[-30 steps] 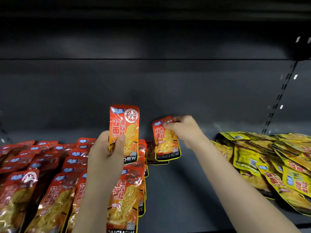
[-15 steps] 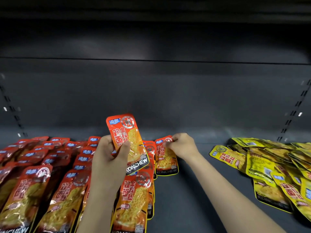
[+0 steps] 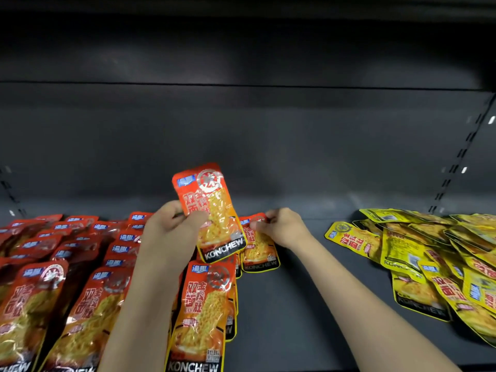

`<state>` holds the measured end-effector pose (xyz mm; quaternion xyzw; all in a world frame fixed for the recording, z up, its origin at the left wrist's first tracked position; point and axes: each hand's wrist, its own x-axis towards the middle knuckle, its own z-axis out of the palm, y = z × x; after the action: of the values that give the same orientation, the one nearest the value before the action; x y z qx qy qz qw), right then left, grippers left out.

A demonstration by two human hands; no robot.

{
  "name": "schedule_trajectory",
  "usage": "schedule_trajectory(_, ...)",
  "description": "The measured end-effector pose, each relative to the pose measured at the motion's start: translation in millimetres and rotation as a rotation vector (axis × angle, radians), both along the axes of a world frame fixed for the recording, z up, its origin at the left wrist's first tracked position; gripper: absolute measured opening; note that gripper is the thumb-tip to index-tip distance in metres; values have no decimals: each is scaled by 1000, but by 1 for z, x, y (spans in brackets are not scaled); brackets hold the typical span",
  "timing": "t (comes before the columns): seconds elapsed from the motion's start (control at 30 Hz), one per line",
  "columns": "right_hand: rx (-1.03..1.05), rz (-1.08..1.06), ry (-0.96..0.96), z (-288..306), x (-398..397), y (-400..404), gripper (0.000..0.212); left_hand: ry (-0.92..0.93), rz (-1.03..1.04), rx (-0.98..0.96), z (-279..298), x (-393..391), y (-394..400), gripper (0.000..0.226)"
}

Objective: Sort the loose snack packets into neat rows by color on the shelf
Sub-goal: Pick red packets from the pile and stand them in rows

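Since half a second ago my left hand (image 3: 171, 232) has tipped its red packet (image 3: 210, 210) a little further over and lifted it slightly, while my right hand (image 3: 281, 228) has stayed on the second red packet (image 3: 259, 248), which now lies flatter on the shelf (image 3: 295, 304).

I hold the raised packet in the middle of the frame, thumb across its front and fingers curled behind, its top leaning toward the upper left. My right hand pinches the top edge of the other packet just to the right of it, fingers curled. That one sits at the back end of the rightmost red row (image 3: 206, 304), its lower edge on the shelf.

Outward from there, the red rows (image 3: 67, 277) fill the lower left of the frame, overlapped like shingles and fairly tidy. A bare dark strip of shelf separates them from the yellow pile (image 3: 429, 264) at the right edge, which is loose and unsorted, with packets lying at all angles.

What could go wrong, as I judge it: these foil packets look slick, so setting one down at an angle could make it slide off the overlapped row or nudge its neighbours crooked. My left forearm passes low over the middle rows, so a careless move could drag them out of line. Placing the right-hand packet too far right would start a stray column in the gap.
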<state>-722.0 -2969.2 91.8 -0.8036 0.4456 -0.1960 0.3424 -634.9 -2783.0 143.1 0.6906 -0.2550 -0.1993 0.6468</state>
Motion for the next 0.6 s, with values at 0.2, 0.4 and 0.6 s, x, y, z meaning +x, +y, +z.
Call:
schedule_trajectory(0.2,-24,-93,-62,14,-16,-8,23,-148,-256,192,19,3,-27,6)
schedule_trajectory(0.4,-54,-128,-175,37,-53,-12,19,-315,-304,395,2,-8,-72,9)
schedule_trajectory(0.6,-49,-130,-149,40,-96,-10,16,-680,-178,757,-16,-25,-86,25)
